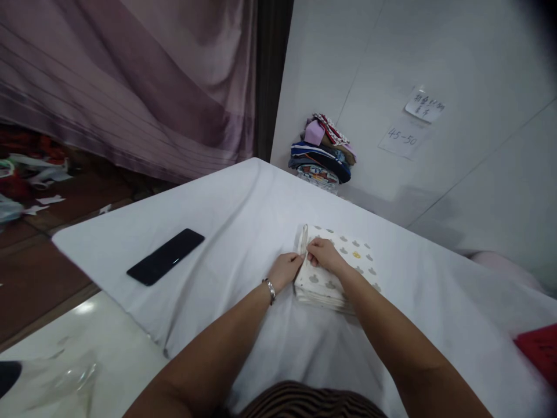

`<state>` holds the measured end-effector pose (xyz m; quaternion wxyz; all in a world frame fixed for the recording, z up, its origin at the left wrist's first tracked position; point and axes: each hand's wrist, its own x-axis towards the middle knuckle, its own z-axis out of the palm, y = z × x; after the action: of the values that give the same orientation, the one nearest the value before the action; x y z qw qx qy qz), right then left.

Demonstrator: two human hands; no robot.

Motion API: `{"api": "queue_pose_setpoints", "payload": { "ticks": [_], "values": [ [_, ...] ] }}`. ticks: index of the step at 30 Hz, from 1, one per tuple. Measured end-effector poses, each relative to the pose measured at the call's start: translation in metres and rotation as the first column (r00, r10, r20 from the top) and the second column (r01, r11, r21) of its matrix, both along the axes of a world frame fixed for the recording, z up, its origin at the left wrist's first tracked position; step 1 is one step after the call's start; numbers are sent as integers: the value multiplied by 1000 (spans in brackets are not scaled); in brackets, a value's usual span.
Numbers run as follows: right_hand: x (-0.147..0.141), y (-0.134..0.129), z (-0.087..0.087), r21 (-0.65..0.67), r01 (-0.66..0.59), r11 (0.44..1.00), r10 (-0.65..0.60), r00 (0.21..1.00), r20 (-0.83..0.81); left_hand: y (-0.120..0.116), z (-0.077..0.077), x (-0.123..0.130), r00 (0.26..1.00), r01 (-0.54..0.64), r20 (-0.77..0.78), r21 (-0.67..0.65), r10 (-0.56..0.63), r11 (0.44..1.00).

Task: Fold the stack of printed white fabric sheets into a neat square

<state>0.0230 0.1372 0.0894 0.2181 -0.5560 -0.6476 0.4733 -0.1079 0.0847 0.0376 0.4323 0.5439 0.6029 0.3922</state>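
A folded white cloth [357, 245] with grey prints and one small yellow print lies in several layers on the white-covered table [243, 244]. At its left edge, my left hand [286, 269] is closed, thumb and fingers pinching the folded border. A silver bracelet [270, 290] sits on that wrist. My right hand [324, 254] rests over the cloth's upper left part, its fingers curled and pinched at the fabric close to the same border. The two hands are almost touching. Part of the cloth is hidden under my right hand and forearm.
A black phone-like slab [166, 256] lies on the table to the left. Folded clothes [321, 152] are stacked by the wall, where handwritten paper notes [402, 138] hang. A pink curtain [174, 87] hangs behind. Something red [539, 348] is at the right edge.
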Motion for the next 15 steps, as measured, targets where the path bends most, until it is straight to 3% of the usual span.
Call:
{"api": "queue_pose_setpoints", "payload": {
  "ticks": [7, 10, 15],
  "values": [
    [0, 0, 1, 20, -53, 998, 52, 997, 59, 0, 1, 4, 998, 9, 66, -59, -5, 998],
    [-2, 1, -1, 35, -64, 997, 60, 993, 104, -3, 6, 5, 1000, -2, -1, 7, 2, 1000],
    [-7, 3, -2, 123, -113, 986, 57, 920, 387, -12, 15, 6, 982, 21, -190, 155, 9, 988]
  ]
}}
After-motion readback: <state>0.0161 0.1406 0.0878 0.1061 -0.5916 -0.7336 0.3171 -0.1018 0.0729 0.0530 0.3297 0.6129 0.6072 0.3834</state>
